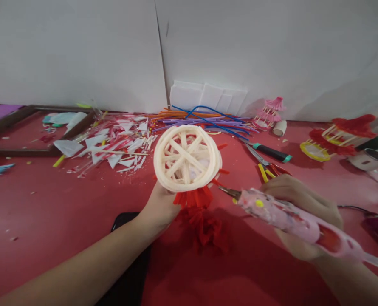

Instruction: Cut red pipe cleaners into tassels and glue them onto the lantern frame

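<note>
My left hand (pixel 159 206) holds up a round cream frame (pixel 185 158), bound with what looks like pipe cleaner and crossed by spokes like a wheel. Most of the fingers are hidden behind it. Red pieces (pixel 195 197) stick out at its lower edge, and a crumpled red bunch (pixel 210 229) shows below. Wrapped round a pink glue gun (pixel 287 221) is my right hand (pixel 299 199). The gun's dark nozzle points left, close to the red ends at the frame's right side; contact is unclear. A clear glue stick trails from its back.
Scissors and pliers (pixel 265 157) lie behind my right hand. Coloured pipe cleaners (pixel 201 121) and a scrap pile (pixel 119 144) line the back. Small pagoda-like models (pixel 268 112) stand right. A brown frame (pixel 26 151) lies left, a black flat object (pixel 128 263) under my left arm.
</note>
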`<state>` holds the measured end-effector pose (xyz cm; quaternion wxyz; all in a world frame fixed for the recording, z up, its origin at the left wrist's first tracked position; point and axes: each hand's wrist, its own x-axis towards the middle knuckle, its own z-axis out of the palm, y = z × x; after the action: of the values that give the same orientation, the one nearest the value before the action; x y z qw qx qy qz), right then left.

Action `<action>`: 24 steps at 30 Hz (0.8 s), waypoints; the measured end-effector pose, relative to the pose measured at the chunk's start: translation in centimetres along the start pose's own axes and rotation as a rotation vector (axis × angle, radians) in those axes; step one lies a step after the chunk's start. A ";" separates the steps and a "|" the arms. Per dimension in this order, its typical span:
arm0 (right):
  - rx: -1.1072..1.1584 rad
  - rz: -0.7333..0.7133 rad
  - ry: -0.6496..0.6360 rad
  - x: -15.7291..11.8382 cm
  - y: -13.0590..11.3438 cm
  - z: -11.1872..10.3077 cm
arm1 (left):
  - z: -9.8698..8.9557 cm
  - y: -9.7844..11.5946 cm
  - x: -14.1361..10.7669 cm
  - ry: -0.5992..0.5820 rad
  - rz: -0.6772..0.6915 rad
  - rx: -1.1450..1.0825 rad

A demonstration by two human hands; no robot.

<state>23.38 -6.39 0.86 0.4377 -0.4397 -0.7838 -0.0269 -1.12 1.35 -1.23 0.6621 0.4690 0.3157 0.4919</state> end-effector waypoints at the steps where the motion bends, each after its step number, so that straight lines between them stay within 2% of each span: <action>1: 0.047 -0.027 -0.012 0.2 -0.2 0.1 | 0.0 0.0 0.0 0.001 0.006 0.002; 3: 0.100 -0.063 -0.026 0.5 -0.5 0.3 | 0.0 0.1 0.1 -0.010 0.008 0.004; 14: 0.041 -0.081 -0.030 0.4 -0.3 0.8 | 0.8 1.3 -0.2 0.001 -0.027 0.109; 24: 0.073 -0.052 -0.039 0.5 -0.4 0.7 | 0.6 1.0 0.0 -0.006 0.012 0.159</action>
<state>22.53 -6.06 0.94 0.4374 -0.4032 -0.8038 -0.0011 -0.97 1.28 -0.09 0.6209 0.5235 0.3487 0.4679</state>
